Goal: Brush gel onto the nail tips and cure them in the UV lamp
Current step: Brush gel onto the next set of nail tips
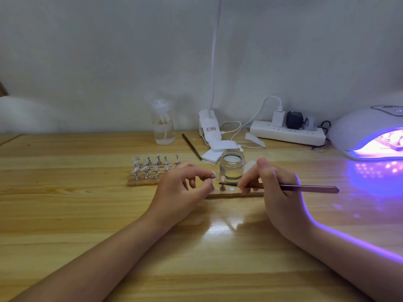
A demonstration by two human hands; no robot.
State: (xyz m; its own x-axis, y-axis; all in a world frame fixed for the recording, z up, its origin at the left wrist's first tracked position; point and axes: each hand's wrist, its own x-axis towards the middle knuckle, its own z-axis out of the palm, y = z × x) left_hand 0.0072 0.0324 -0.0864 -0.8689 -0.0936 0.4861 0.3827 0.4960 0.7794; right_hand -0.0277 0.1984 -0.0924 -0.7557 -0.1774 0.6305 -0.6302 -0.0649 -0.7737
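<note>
Holding the brush [283, 187] in our right hand [277, 192], we keep it nearly level, its long axis running left to right, handle out to the right and bristles pointing left at the tip [222, 178] on its stand. Thumb and fingers pinch the shaft well forward, near the bristle end. Our left hand [181, 190] sits just left of that stand, fingers curled, thumb and forefinger pinching the neighbouring stand [212, 186] at its top; we cannot tell whether they also touch its nail. Both stands sit on the near strip [235, 194], directly between our hands, with the gel jar [232, 165] just behind. So the tip lies straight off the bristles, to their left, and the right hand is the one to reach it; we judge a short stroke along the nail is what comes next. A second strip [141, 180] of tips [152, 164] waits farther left. The lamp [368, 131] glows at far right, well apart, something already inside.
</note>
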